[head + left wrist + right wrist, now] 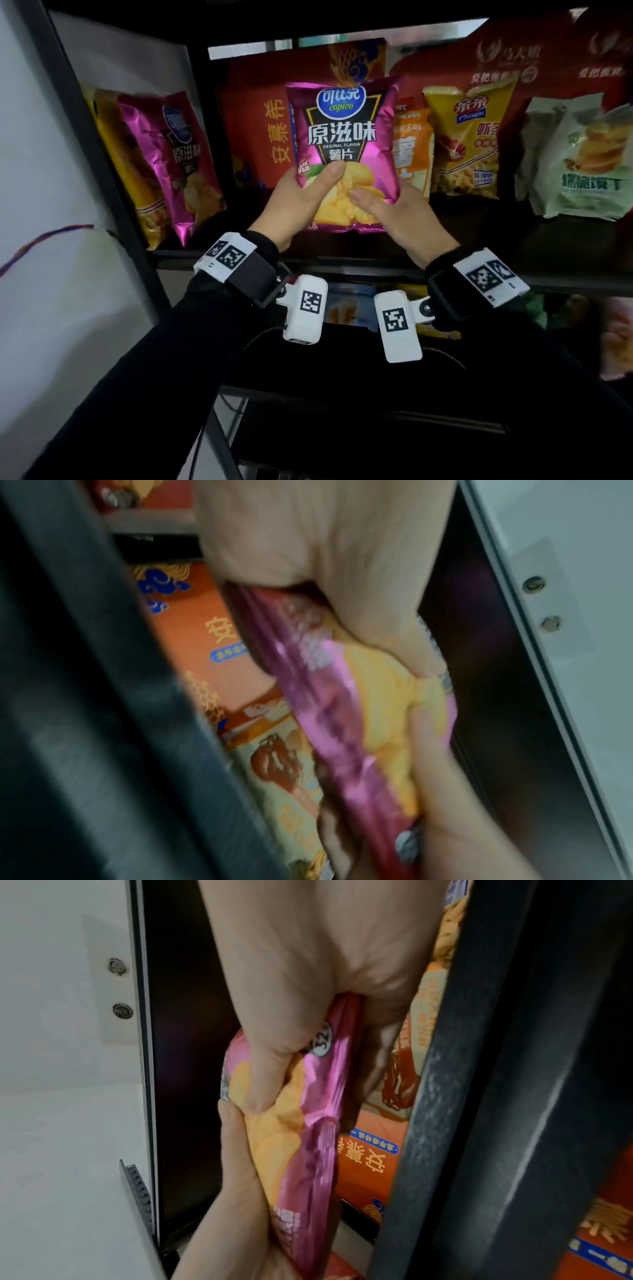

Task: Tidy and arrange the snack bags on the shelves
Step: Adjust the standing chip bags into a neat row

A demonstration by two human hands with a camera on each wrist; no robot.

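A magenta Copico potato chip bag (344, 144) is held upright in front of the middle shelf. My left hand (301, 202) grips its lower left corner, thumb on the front. My right hand (394, 212) grips its lower right corner, thumb on the front too. In the left wrist view the same bag (346, 723) shows edge-on between thumb and fingers, and in the right wrist view the bag (308, 1137) is pinched between both hands. A second magenta chip bag (171, 161) leans at the shelf's left end against a yellow bag (120, 154).
Behind the held bag stands a large red box (260, 113). To the right are an orange bag (412, 147), a yellow shrimp-cracker bag (469, 137) and a pale green bag (579, 161). The black shelf edge (342, 263) runs under my hands; more bags lie below.
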